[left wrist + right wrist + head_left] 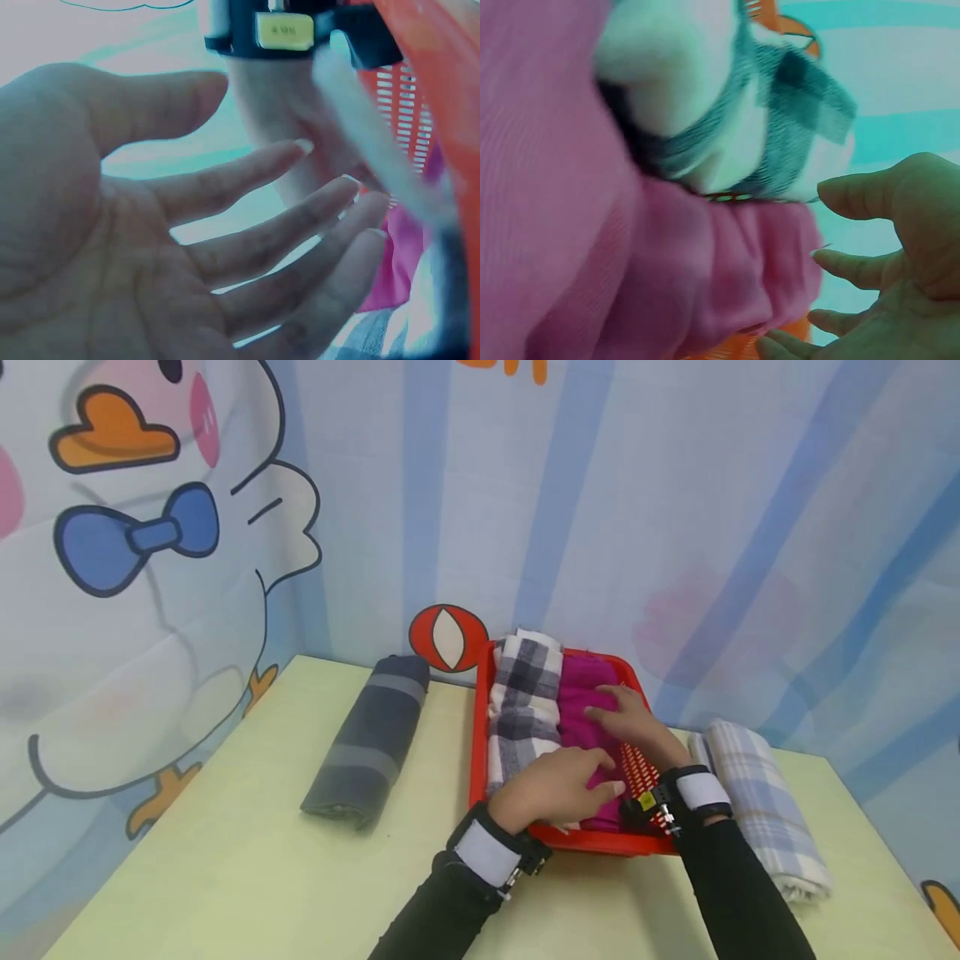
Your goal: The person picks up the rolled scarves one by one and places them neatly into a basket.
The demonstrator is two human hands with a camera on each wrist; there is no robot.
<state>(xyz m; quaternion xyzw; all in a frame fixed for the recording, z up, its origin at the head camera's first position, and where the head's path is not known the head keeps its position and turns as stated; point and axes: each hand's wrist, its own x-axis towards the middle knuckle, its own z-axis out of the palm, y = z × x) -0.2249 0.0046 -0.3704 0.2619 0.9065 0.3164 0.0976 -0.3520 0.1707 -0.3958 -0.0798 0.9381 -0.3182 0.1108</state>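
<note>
A red plastic basket (478, 735) holds two rolled cloths side by side. On its left lies a black-and-white checked cloth (523, 693); beside it is a magenta cloth (579, 702), pink in the right wrist view. My left hand (555, 783) hovers over the basket's near part, and its palm and spread, loosely bent fingers (255, 247) hold nothing. Over the magenta cloth's right side is my right hand (636, 727). In the right wrist view its thumb and fingers (855, 266) are apart, fingertips right at the pink cloth (727, 262), with nothing gripped.
A rolled dark grey striped cloth (367, 743) lies left of the basket on the pale yellow table (225, 843). To the right is a folded light plaid cloth (768, 814) with a fringed end. A printed cartoon backdrop (360, 510) stands behind the table.
</note>
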